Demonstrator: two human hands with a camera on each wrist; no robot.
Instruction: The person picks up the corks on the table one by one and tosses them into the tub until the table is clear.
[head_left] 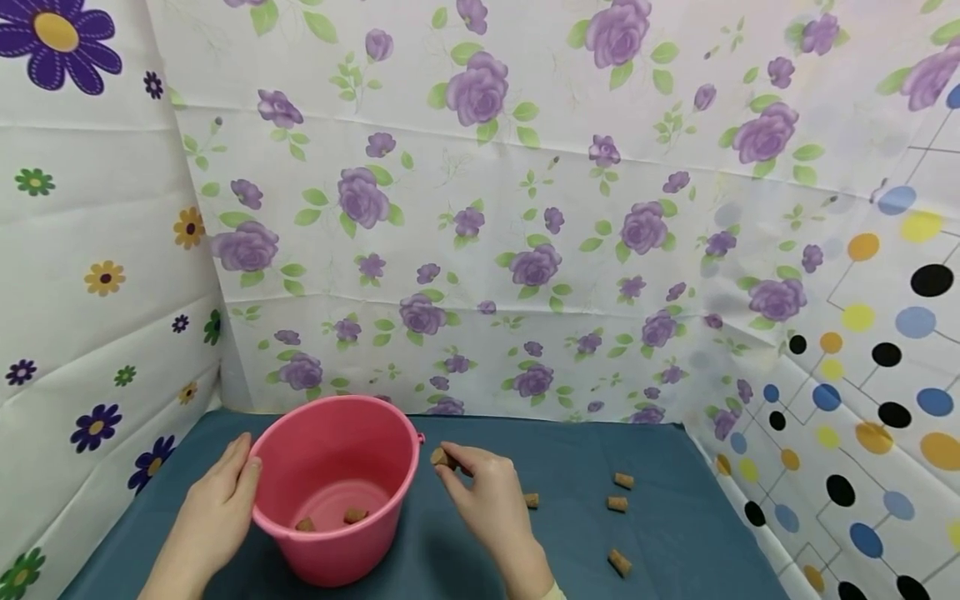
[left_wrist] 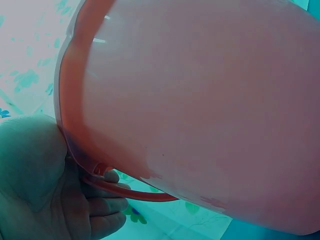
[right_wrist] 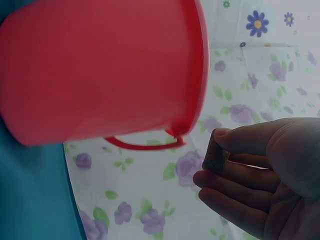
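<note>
A pink bucket [head_left: 335, 546] stands left of centre, with corks [head_left: 356, 516] on its bottom. My left hand [head_left: 212, 508] rests against its left side, thumb at the rim. In the left wrist view the fingers [left_wrist: 107, 206] lie extended beside the bucket's handle [left_wrist: 150, 196]. To the right of the bucket, my right hand [head_left: 491, 497] pinches a cork [head_left: 442, 457] between thumb and fingers, outside the rim. The right wrist view shows this cork [right_wrist: 216, 152] upright at the fingertips, just off the bucket's rim [right_wrist: 204, 75].
Loose corks lie on the dark blue tablecloth [head_left: 570, 533]: one cork [head_left: 532, 500] just beyond my right hand, and a cork [head_left: 623, 480], another cork [head_left: 617, 504] and a nearer cork [head_left: 619, 563] farther right. Patterned cloth walls [head_left: 480, 358] enclose the table's back and sides.
</note>
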